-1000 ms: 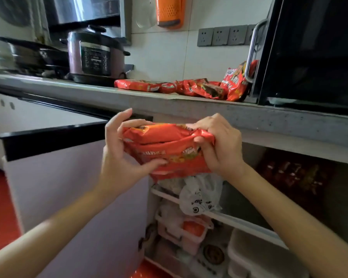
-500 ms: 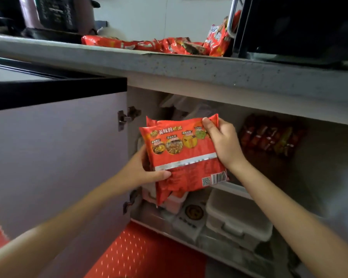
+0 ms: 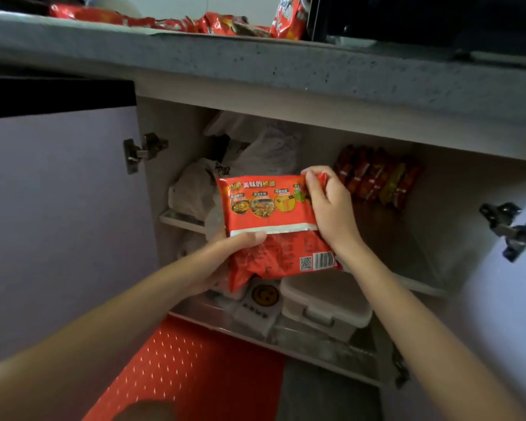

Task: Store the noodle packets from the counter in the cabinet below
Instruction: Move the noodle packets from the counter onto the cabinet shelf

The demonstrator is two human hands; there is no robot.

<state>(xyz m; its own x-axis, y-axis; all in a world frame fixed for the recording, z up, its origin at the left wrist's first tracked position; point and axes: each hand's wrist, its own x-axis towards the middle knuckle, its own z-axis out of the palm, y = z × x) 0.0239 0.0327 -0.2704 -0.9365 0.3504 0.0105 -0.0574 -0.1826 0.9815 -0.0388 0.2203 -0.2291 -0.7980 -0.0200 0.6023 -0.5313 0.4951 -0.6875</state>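
Head view. We hold one red noodle packet (image 3: pixel 274 226) upright in the open mouth of the cabinet (image 3: pixel 456 189), printed back toward the camera. It is level with the middle shelf (image 3: pixel 392 238), in front of it and not yet resting on anything.

The left hand (image 3: pixel 222 256) grips the packet's lower left, with the thumb laid across the silver seam and the fingers hidden behind. The right hand (image 3: pixel 331 214) pinches the upper right corner between curled fingers and thumb.

At the back right of the shelf we see a row of packets (image 3: pixel 377 177) standing on edge, side by side. They appear to be noodle packets stored already, though the dim light there leaves us unsure of their number. The shelf between that row and the held packet is bare, and we judge it the likely place for this one.

Above, several more red packets (image 3: pixel 219 24) lie along the counter (image 3: pixel 255 65), one of them leaning against a dark appliance (image 3: pixel 407 16).

We therefore place the task at a middle stage. Some packets are stored, one is in hand at the cabinet, and those on the counter are left to fetch.

White plastic bags (image 3: pixel 255 147) fill the left of the shelf. A lidded container (image 3: pixel 325 302) sits on the level below. The left door (image 3: pixel 58 223) stands open over a red floor mat (image 3: pixel 195 369).
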